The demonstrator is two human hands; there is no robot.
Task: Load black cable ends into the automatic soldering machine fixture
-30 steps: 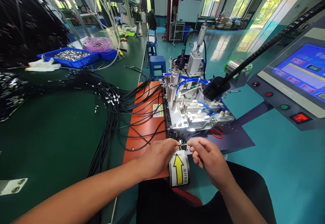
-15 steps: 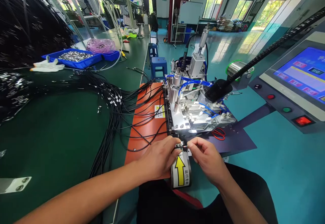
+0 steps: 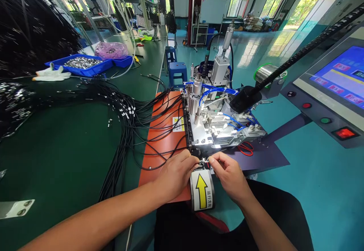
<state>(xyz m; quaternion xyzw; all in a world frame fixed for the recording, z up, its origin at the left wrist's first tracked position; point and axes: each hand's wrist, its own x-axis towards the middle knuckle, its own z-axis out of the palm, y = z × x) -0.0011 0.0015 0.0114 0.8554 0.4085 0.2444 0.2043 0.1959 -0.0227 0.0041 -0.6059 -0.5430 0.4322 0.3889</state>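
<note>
The small metal-tipped cable end is pinched from both sides, the left hand and right hand closed narrowly on it, just above the white label with a yellow arrow, before the silver metal fixture; the orange mat is crossed by thin black cables

The cable end was a tiny piece with a silvery tip and thin coloured wires, too small to read further. It lay roughly level just below the centre of the frame, pinched between the left hand and the right hand.
</note>
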